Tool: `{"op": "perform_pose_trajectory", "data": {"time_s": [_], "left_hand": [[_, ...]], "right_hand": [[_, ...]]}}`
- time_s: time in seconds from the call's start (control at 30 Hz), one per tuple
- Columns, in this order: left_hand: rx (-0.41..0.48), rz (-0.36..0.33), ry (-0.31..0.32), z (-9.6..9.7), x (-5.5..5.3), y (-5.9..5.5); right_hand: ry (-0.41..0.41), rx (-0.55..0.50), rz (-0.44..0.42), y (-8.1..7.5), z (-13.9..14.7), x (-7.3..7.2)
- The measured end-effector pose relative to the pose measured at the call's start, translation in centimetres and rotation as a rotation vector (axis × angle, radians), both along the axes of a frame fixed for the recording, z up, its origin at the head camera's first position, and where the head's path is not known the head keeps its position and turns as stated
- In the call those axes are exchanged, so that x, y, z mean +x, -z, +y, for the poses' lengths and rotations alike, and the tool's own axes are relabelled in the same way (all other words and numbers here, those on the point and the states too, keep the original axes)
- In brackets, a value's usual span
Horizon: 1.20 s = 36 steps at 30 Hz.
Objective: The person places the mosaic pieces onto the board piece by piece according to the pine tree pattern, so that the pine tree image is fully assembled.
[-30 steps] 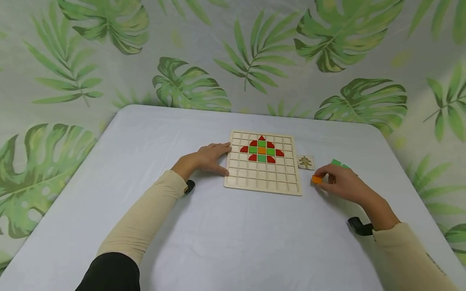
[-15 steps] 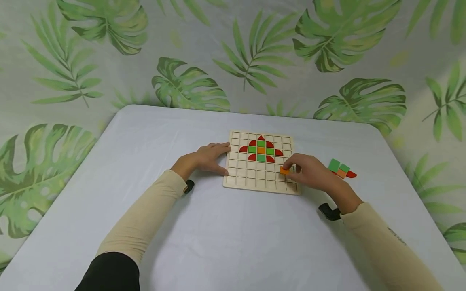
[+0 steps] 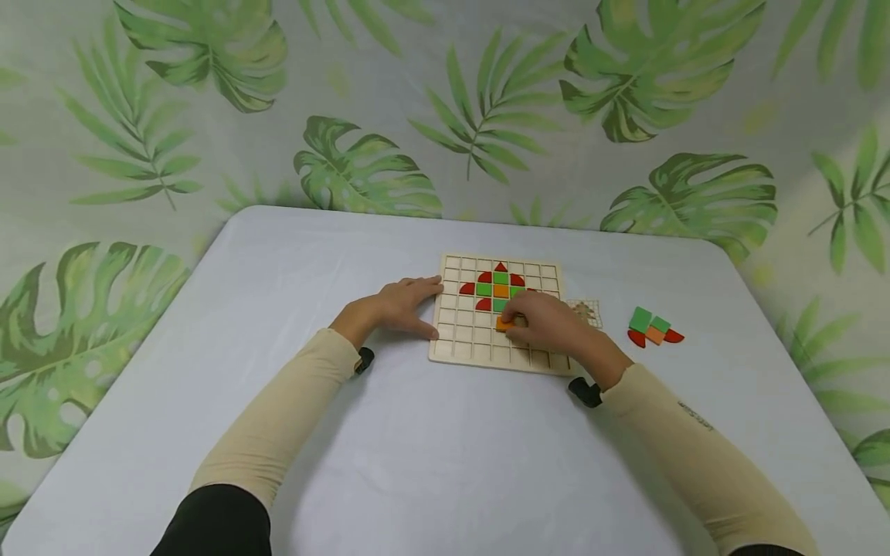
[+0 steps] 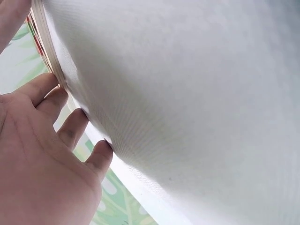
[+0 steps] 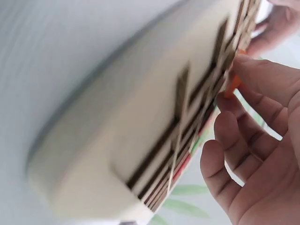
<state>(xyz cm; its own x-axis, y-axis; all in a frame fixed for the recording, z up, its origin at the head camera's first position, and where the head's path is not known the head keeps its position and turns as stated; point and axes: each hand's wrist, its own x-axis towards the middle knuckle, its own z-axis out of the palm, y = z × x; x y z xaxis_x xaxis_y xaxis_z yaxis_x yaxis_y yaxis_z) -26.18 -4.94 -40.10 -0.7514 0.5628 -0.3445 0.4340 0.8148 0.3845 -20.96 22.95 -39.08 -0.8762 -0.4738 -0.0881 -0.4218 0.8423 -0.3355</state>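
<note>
A wooden grid board (image 3: 462, 340) lies on the table, bearing a pattern of red rounded pieces, a red triangle (image 3: 501, 266), green squares (image 3: 484, 289) and an orange square (image 3: 501, 291). My right hand (image 3: 552, 320) pinches an orange square tile (image 3: 504, 324) between thumb and fingers, just below the lowest green square. The right wrist view shows this orange tile (image 5: 233, 84) at the fingertips, close over the grid. My left hand (image 3: 403, 305) rests with spread fingers against the board's left edge. In the left wrist view its fingertips (image 4: 49, 79) touch the board's side.
Right of the board lies a small pattern card (image 3: 587, 310), partly covered by the right hand. Farther right is a loose group of tiles: green squares (image 3: 640, 318), an orange square (image 3: 655, 335) and red rounded pieces (image 3: 673, 336). A leaf-print cloth (image 3: 368, 170) hangs behind the table.
My right hand has carried the orange tile leftward from beside the loose tiles to over the board, below the pattern. The left hand has stayed at the board's left edge.
</note>
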Motion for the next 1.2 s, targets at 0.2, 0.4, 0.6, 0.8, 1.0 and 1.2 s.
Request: {"op": "perform_pose_trajectory", "data": {"time_s": [0.2,0.4,0.6,0.8,1.0,1.2], "left_hand": [[-0.004,0.006,0.011,-0.09,-0.24,0.19],[-0.003,0.005,0.018,-0.17,-0.19,-0.13],[-0.002,0.003,0.018,-0.18,-0.12,-0.20],[0.003,-0.001,0.019,-0.05,-0.10,-0.17],[-0.006,0.005,0.023,-0.07,-0.17,-0.07],[-0.005,0.001,0.020,-0.07,-0.23,0.03]], "right_hand": [[-0.048,0.022,0.050,0.01,-0.37,-0.17],[-0.032,-0.012,0.045,-0.14,-0.38,-0.22],[-0.039,0.041,0.058,-0.05,-0.67,-0.41],[-0.022,0.052,0.055,0.08,-0.87,-0.69],[-0.001,0.004,0.005,0.16,-0.62,-0.77],[-0.021,-0.024,0.011,0.26,-0.45,-0.71]]}}
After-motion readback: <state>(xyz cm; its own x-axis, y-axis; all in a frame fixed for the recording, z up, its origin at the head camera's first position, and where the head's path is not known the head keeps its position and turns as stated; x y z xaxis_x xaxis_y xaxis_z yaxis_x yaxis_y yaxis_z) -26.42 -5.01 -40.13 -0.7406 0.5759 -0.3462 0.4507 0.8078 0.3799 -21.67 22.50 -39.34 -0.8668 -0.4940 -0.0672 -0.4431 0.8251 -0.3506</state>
